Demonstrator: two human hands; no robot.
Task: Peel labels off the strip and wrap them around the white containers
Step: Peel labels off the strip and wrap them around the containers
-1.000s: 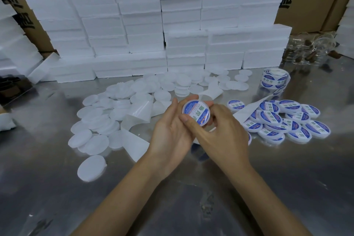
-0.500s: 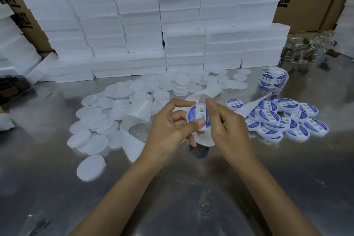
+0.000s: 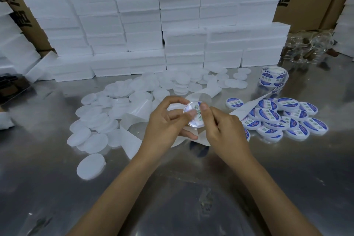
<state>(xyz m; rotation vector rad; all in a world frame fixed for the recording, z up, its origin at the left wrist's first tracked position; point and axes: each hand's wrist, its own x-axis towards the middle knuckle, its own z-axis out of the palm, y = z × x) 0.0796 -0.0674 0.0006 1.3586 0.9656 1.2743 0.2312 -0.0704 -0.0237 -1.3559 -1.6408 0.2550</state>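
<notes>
Labelled white container (image 3: 194, 116) pinched between both hands (image 3: 164, 126) (image 3: 223, 128), blurred, label half hidden by thumbs.

Bare containers (image 3: 92, 130) left, labelled ones (image 3: 283, 119) right (boxes (image 3: 145, 30) behind).

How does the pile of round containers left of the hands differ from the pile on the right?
The left pile is plain white with no labels; the right pile carries blue and white labels on top. The left pile spreads wide, reaching back toward the foam blocks; the right pile is smaller and tightly overlapped, beside the label roll. Both are flat round containers lying on the metal table.
</notes>
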